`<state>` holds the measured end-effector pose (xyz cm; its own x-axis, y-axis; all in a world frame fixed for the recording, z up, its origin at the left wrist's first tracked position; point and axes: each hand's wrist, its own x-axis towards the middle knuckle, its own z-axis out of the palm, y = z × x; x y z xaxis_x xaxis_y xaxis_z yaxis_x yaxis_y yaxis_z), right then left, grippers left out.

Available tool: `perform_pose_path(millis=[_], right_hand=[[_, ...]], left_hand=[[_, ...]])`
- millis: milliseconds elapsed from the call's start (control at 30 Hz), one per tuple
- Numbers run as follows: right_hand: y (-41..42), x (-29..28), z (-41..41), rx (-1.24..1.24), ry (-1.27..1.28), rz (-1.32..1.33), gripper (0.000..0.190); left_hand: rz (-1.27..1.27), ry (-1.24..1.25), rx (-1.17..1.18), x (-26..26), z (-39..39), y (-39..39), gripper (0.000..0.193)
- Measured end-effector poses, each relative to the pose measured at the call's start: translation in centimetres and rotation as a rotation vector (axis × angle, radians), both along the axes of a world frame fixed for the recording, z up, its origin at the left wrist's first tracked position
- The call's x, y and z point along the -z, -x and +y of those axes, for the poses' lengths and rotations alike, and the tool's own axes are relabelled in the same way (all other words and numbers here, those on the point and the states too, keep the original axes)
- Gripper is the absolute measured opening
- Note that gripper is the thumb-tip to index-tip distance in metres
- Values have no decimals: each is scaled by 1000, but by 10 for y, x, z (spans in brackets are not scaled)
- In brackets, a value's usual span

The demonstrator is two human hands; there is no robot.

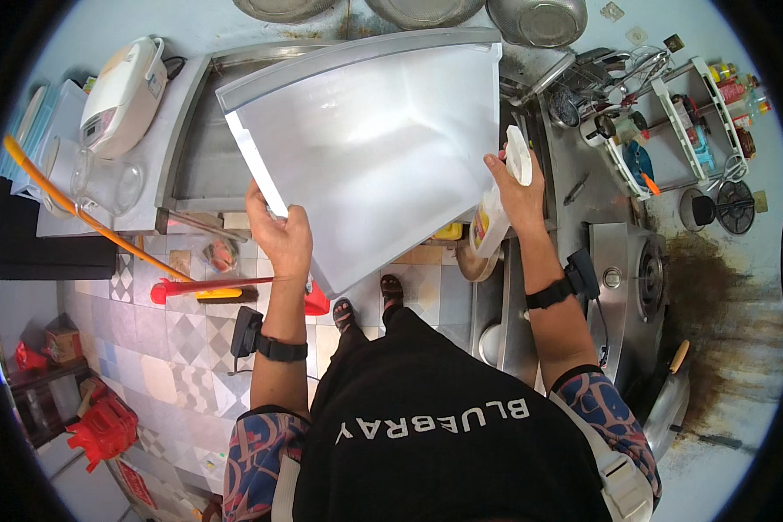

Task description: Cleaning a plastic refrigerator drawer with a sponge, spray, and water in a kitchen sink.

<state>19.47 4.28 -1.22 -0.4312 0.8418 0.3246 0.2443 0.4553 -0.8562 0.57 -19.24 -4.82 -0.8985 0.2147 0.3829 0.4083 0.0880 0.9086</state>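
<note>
A large clear plastic refrigerator drawer (378,156) with a grey front edge is held tilted over the steel sink and counter edge. My left hand (279,228) grips its left rim, fingers curled around the white side strip. My right hand (519,186) is at the drawer's right side and holds a white spray bottle (489,225), its white trigger head standing between thumb and fingers. Some of the right fingers are hidden behind the bottle head, so whether they also press on the drawer is unclear.
A rice cooker (122,98) and glass jug (111,183) stand left on the counter. Right are a gas stove (626,280) and wall racks (685,130) with bottles. A broom (225,295) and red dustpan (316,301) are near my feet; colanders (538,23) hang behind the sink.
</note>
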Motion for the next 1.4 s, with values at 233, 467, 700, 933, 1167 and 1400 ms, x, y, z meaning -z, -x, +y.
perform_pose_path(millis=[233,467,700,933,1167,1400], right_hand=[[16,-26,-21,-255,566,24,35],[57,-18,-60,-509,865,121,22],[85,2,-90,-611,1029,223,42],[100,10,-112,-714,1065,115,39],[99,11,-117,-812,1088,119,38],[104,15,-122,-866,1031,6,43]], left_hand=[[-25,-80,34,7,-8,11,42],[-57,-90,-24,16,-9,29,29],[49,112,-51,25,-22,50,33],[8,110,-51,26,-28,53,39],[-192,11,15,23,-28,55,46],[-246,25,6,11,-24,51,50]])
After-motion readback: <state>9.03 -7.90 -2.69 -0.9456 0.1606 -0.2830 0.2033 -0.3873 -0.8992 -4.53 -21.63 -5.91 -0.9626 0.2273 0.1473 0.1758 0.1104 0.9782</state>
